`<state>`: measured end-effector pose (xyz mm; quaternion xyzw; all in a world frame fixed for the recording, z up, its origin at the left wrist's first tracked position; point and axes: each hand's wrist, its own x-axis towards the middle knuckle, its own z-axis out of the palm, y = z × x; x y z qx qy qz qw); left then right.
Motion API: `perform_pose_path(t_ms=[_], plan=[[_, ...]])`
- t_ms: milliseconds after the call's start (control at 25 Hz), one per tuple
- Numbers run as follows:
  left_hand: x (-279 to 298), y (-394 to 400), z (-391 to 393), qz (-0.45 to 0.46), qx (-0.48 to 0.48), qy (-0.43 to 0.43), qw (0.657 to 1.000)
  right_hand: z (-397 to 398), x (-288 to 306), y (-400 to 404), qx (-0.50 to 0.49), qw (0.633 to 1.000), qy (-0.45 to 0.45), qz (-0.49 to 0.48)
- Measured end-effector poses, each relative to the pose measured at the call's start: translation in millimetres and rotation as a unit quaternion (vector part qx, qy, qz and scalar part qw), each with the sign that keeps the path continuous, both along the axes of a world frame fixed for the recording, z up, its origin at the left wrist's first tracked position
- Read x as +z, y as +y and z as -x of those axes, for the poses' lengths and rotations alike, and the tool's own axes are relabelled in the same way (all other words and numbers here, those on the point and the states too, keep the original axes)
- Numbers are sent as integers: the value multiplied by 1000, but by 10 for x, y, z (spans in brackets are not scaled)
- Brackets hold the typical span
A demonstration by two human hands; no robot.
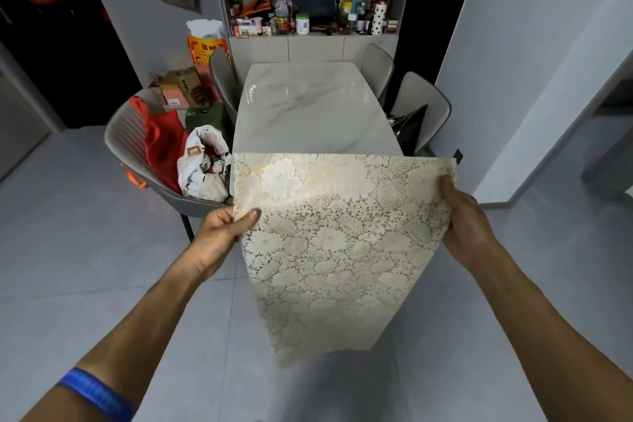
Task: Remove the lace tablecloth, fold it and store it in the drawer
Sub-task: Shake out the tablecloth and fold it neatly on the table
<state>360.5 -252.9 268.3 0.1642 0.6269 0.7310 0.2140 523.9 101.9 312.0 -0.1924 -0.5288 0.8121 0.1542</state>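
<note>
The cream lace tablecloth [335, 243] hangs folded in front of me, held up by its two upper corners just before the near end of the marble table [308, 106]. My left hand [222, 229] pinches the upper left corner with the thumb on top. My right hand [462, 219] grips the upper right edge. The cloth's lower part droops toward the grey floor. The tabletop is bare. No drawer can be made out for certain; cabinet fronts [315, 48] sit below the far shelf.
Grey chairs surround the table; the left one [137, 147] holds red and white bags [202, 164], the right one [421, 110] a dark bag. A cluttered shelf [308, 20] of bottles stands beyond the table. A white wall [513, 62] rises at the right.
</note>
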Motion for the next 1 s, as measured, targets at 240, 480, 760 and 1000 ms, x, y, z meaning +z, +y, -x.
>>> perform_pose_path(t_ms=[240,480,760,1000], plan=[[-94,80,-1,7,46,-4,999,-170,-340,53,53,987,-89,-122],[-136,28,16,41,17,-38,998,-103,-460,51,-14,995,-81,-61],[-88,60,71,39,66,-31,997,-48,-541,-32,19,991,-109,-76],[176,-95,614,30,29,-15,999,391,-403,-335,-76,993,-68,-54]])
